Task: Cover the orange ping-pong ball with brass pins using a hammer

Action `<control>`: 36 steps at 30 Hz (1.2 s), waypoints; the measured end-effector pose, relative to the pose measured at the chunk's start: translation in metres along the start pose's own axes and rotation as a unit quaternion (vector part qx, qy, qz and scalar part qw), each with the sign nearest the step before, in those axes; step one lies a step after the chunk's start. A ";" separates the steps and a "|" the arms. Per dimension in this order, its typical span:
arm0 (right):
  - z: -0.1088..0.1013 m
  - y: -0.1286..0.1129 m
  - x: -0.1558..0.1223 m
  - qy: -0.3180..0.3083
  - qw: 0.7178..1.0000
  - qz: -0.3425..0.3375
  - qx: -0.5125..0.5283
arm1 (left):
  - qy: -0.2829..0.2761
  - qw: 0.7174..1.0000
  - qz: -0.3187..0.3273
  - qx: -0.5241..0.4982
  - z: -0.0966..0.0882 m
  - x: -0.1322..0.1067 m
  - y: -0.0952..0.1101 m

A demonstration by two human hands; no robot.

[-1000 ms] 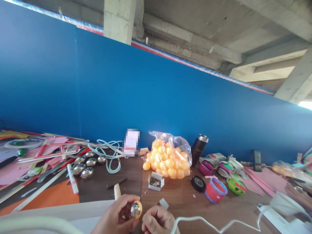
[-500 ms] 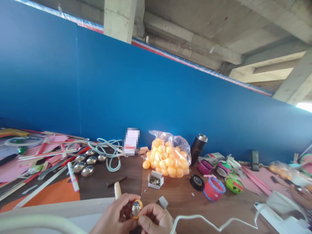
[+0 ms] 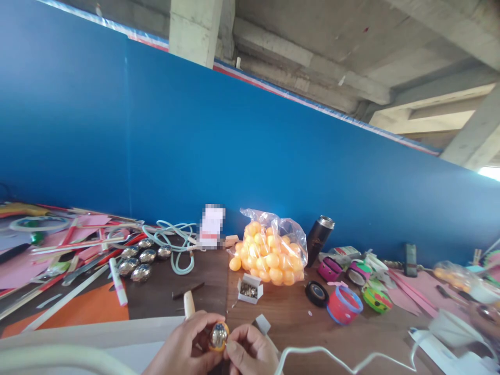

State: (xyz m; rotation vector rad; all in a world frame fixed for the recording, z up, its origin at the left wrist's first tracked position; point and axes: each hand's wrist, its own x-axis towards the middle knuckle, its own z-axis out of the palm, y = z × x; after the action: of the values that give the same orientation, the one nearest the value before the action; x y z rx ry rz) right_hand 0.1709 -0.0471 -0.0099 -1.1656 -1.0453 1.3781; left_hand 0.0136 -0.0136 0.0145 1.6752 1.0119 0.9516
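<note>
Since a second ago, our right hand [image 3: 252, 351] has come over to the left and now meets the edge of the mirrored ball [image 3: 218, 336], where before it stood just apart; our left hand [image 3: 195, 346] has stayed almost where it was. We have the ball low at the middle of the view, near our edge of the surface [image 3: 283, 319]. Being round, it shows us no clear long axis; its silver face points up toward us, and a strip of orange shows along its rim. That face is shiny and broken into small reflections, while the orange part looks smooth. Beyond it, loose orange balls [image 3: 273, 259] fill a crinkled clear bag [image 3: 259, 214], and a small white carton [image 3: 246, 300] holds tiny metallic bits [image 3: 249, 289]. Off to the left we see a cluster of finished-looking silver balls [image 3: 139, 273], faceted and glossy. Our left hand is curled around the ball, thumb below and fingers above, gripping it. Our right thumb and forefinger touch its right side; whether they pinch anything there, we cannot tell.
</note>
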 end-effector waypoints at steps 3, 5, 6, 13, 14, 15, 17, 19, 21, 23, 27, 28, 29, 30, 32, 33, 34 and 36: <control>-0.001 0.001 0.000 0.000 1.000 -0.002 -0.013 | 0.001 1.000 0.000 0.013 0.000 0.000 0.001; -0.001 0.001 0.000 -0.002 1.000 0.000 -0.012 | -0.006 1.000 -0.003 0.013 -0.001 0.000 0.001; -0.001 0.001 0.000 -0.003 1.000 0.002 -0.010 | -0.012 1.000 -0.005 0.013 -0.001 0.000 0.001; 0.001 0.003 0.001 0.002 1.000 0.004 -0.004 | -0.028 0.999 -0.010 0.033 -0.001 0.001 0.000; 0.001 0.003 0.001 0.003 1.000 0.003 -0.006 | -0.029 0.999 -0.009 0.034 -0.001 0.002 -0.001; 0.000 0.003 0.001 0.004 1.000 0.002 -0.008 | -0.031 0.999 -0.006 0.033 -0.001 0.002 -0.002; 0.000 0.004 0.001 0.003 1.000 0.002 -0.012 | -0.033 0.999 -0.001 0.032 -0.001 0.002 -0.004; 0.000 0.004 0.001 0.001 1.000 0.003 -0.015 | -0.036 0.999 -0.003 0.034 -0.001 0.003 -0.005; 0.000 0.003 0.000 -0.003 1.000 0.003 -0.021 | -0.041 0.998 -0.011 0.039 -0.001 0.003 -0.005; 0.000 0.001 -0.001 -0.003 1.000 0.004 -0.024 | -0.055 0.997 -0.015 0.047 -0.003 0.003 -0.004; -0.001 -0.003 -0.003 -0.006 0.999 0.009 -0.038 | -0.089 0.994 -0.026 0.057 -0.007 0.004 -0.003; -0.002 -0.003 -0.003 -0.008 0.999 0.009 -0.042 | -0.095 0.993 -0.029 0.058 -0.008 0.004 -0.003; -0.002 -0.004 -0.003 -0.009 0.999 0.009 -0.045 | -0.098 0.993 -0.033 0.059 -0.009 0.004 -0.002; -0.002 -0.004 -0.003 -0.010 0.999 0.008 -0.047 | -0.099 0.993 -0.035 0.060 -0.009 0.004 0.000; -0.002 -0.004 -0.003 -0.013 0.999 0.008 -0.048 | -0.092 0.993 -0.040 0.059 -0.009 0.004 0.002; -0.003 -0.004 -0.003 -0.015 0.999 0.010 -0.047 | -0.089 0.994 -0.042 0.054 -0.008 0.004 0.003; -0.003 -0.004 -0.003 -0.018 0.999 0.013 -0.044 | -0.087 0.994 -0.044 0.049 -0.008 0.004 0.004; -0.003 -0.004 -0.003 -0.024 0.999 0.017 -0.034 | -0.093 0.994 -0.042 0.040 -0.007 0.003 0.004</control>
State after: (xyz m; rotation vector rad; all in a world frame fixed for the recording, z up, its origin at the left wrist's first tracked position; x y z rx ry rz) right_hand 0.1748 -0.0498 -0.0061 -1.2106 -1.1185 1.4123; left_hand 0.0096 -0.0093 0.0205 1.7381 0.9968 0.6946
